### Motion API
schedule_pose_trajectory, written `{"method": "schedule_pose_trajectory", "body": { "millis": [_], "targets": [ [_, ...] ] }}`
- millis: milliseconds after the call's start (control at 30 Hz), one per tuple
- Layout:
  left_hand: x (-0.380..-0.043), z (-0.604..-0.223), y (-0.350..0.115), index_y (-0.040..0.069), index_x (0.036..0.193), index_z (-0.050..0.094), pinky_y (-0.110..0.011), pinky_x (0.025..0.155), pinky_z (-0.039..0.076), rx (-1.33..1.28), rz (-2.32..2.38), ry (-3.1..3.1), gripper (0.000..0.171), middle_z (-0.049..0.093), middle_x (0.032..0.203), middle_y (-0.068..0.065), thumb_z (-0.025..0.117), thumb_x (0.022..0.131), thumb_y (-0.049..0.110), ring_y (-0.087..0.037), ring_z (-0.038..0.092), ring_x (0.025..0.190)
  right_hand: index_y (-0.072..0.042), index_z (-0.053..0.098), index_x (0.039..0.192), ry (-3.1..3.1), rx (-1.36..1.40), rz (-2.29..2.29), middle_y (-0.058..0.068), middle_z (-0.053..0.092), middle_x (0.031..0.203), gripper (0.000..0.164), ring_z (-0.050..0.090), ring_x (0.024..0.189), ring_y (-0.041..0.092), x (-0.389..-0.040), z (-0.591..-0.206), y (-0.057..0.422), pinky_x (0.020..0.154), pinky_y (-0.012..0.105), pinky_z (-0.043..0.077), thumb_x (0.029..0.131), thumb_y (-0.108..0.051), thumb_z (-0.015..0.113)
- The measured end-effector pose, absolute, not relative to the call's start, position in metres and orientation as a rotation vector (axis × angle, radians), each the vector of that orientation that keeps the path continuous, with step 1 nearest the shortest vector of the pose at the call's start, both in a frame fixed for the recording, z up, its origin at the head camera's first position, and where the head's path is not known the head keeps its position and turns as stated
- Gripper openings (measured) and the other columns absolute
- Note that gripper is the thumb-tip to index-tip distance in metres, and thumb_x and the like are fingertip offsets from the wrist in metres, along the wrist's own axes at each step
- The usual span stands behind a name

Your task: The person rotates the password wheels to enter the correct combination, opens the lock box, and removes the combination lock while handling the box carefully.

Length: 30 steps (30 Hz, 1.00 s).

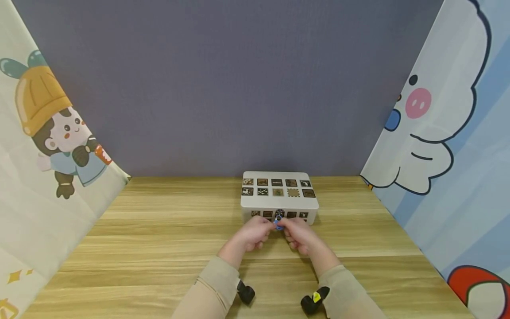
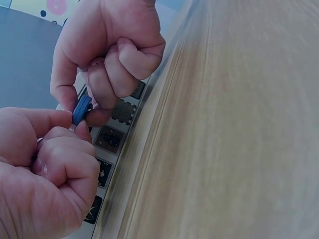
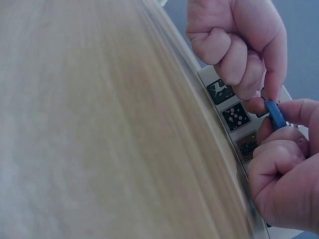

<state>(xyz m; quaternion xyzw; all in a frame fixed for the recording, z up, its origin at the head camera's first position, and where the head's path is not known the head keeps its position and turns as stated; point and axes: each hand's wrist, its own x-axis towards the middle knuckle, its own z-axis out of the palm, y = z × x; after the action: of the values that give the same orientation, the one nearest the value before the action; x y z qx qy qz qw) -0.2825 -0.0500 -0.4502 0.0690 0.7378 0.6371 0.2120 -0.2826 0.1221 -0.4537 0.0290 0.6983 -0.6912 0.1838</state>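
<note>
A white box point(image 1: 279, 201) with rows of small dark pictures sits at the back of the wooden table, its lid down. At the middle of its front is a round metallic clasp point(image 1: 280, 213). Just below the clasp, a small blue padlock-like piece point(image 1: 278, 223) is held between both hands. My left hand point(image 1: 255, 232) pinches its left side between thumb and forefinger, other fingers curled in. From the right, my right hand point(image 1: 301, 235) pinches the same blue piece. In the left wrist view the blue piece point(image 2: 81, 110) shows edge-on, partly hidden by fingertips.
The wooden table point(image 1: 167, 248) extends around the box on both sides and in front. A grey panel point(image 1: 239, 88) stands behind it. Cartoon-printed curtains flank the table, left point(image 1: 24, 221) and right point(image 1: 450, 212). Black wrist devices point(image 1: 245, 293) hang below the sleeves.
</note>
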Motion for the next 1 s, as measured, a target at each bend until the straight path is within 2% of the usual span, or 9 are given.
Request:
{"method": "schedule_pose_trajectory", "body": {
  "millis": [1000],
  "targets": [
    [-0.2838, -0.4517, -0.0498, -0.004, 0.099, 0.065, -0.022, 0.036, 0.029, 0.186, 1.761, 2.078, 0.031, 0.031, 0.050, 0.007, 0.058, 0.090, 0.025, -0.008, 0.030, 0.041, -0.008, 0.058, 0.074, 1.966, 0.097, -1.934, -0.005, 0.031, 0.050, 0.021, 0.023, 0.040, 0.008, -0.2859, -0.4569, 0.1237, 0.035, 0.021, 0.020, 0.082, -0.027, 0.063]
  ]
}}
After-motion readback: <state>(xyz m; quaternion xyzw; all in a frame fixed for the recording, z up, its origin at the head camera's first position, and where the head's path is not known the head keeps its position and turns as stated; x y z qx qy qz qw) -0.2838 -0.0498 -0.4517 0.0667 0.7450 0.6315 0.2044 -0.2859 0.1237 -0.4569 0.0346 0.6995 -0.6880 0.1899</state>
